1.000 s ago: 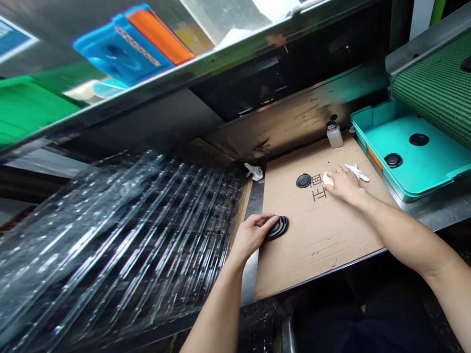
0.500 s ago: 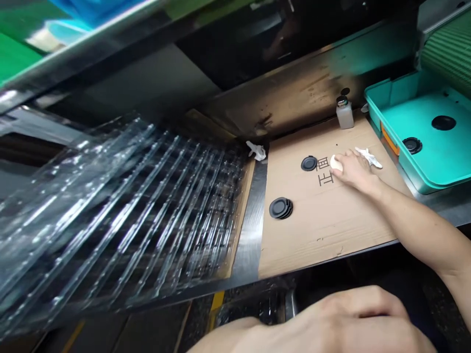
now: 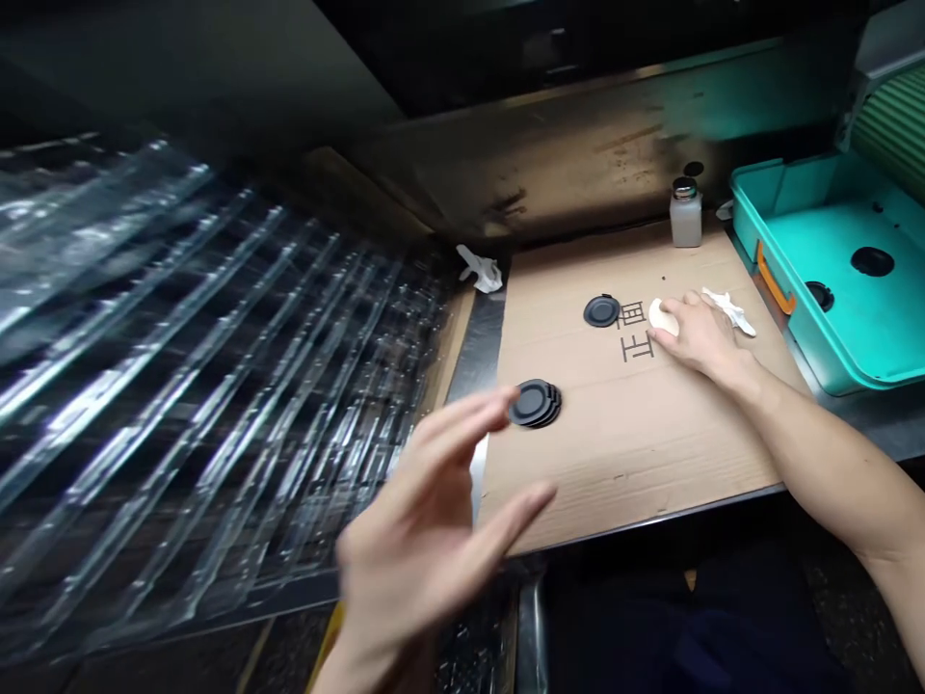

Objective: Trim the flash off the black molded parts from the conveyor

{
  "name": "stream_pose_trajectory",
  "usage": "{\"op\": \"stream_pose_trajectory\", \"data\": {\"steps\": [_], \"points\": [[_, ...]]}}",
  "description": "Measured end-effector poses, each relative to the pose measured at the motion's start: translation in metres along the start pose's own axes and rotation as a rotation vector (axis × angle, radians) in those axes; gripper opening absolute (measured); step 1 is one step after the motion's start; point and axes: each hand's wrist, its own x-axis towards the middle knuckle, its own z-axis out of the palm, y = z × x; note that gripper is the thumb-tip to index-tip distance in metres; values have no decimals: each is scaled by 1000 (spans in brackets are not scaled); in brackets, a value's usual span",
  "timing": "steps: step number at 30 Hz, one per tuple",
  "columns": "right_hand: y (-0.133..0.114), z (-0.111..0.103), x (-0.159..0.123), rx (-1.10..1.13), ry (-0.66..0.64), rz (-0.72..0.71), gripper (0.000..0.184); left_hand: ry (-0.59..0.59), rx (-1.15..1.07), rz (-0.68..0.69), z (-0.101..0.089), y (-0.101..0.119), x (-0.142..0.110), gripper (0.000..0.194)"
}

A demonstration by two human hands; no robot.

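My left hand (image 3: pixel 426 520), a little blurred, is held in the air over the front left of the cardboard sheet (image 3: pixel 650 434). Its thumb and fingers are spread with nothing between them. Just beyond the fingertips lies a small stack of black round discs (image 3: pixel 533 403), like plastic covers. Another black disc (image 3: pixel 601 310) lies flat beside the printed characters. My right hand (image 3: pixel 698 333) rests on the cardboard, its fingers closed on a small white pad (image 3: pixel 663 316) with a rounded edge. Touching or close behind that hand is a crumpled white cloth (image 3: pixel 731 310).
Clear ribbed plastic trays (image 3: pixel 217 386) fill the left side. A teal bin (image 3: pixel 831 357) with an orange handle (image 3: pixel 777 278) stands right, black discs inside. A bottle with a metal top (image 3: pixel 686 214) stands at the back. Another crumpled white cloth (image 3: pixel 481 270) lies at the cardboard's back left.
My left hand has moved from the bottom of the view up and left, near the stacked discs, with fingers opened. My right hand stays on the white pad. The view has shifted.
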Motion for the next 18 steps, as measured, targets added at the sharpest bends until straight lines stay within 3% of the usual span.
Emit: {"op": "stream_pose_trajectory", "data": {"steps": [4,7,12,18], "points": [[7,5,0,-3,66,-27,43,-56,41,-133,15,-74,35,99],[13,8,1,-1,117,-44,46,-127,-43,-172,22,-107,36,117],[17,3,0,-24,159,-72,49,-157,-205,-217,27,-112,35,113],[14,-5,-1,-34,178,-99,50,-116,-217,-179,26,-114,34,106]]}}
